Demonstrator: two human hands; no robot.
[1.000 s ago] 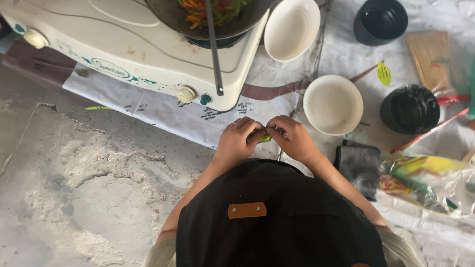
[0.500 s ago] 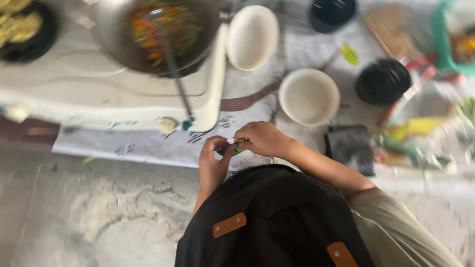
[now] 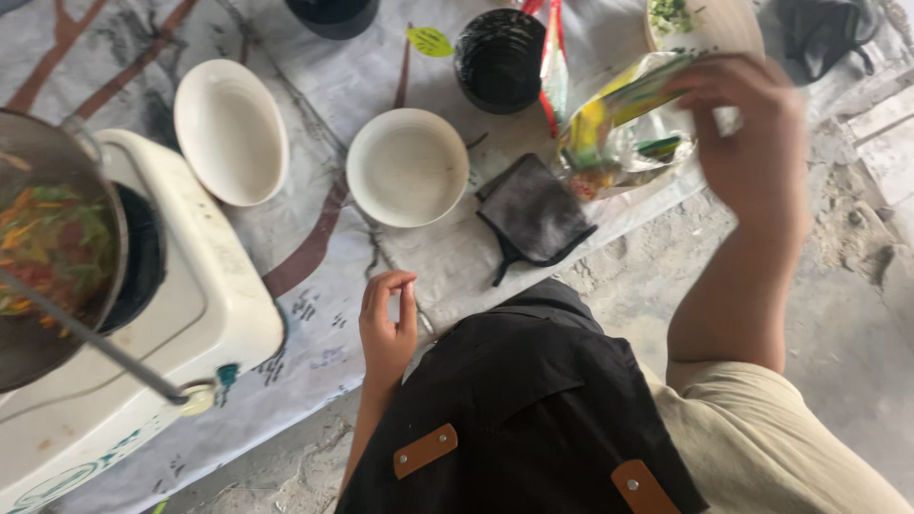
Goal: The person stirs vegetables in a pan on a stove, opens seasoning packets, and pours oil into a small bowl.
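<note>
step: fetching from the packets | right hand [image 3: 747,124] — fingers closed on clear plastic packet [image 3: 624,124], beside black bowl [image 3: 500,59] | left hand [image 3: 388,328] — loosely curled, contents unclear, near white bowl [image 3: 407,167] | next: likely needs a steady lift clear of bowls

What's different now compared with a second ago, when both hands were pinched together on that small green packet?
The hands have split. The right hand has reached out to the clear plastic bag of packets and is at it; the left hand hangs back near the apron, fingers curled, the green packet no longer visible. The view swung right. The round white bowl, grey cloth and wok stayed put.
</note>
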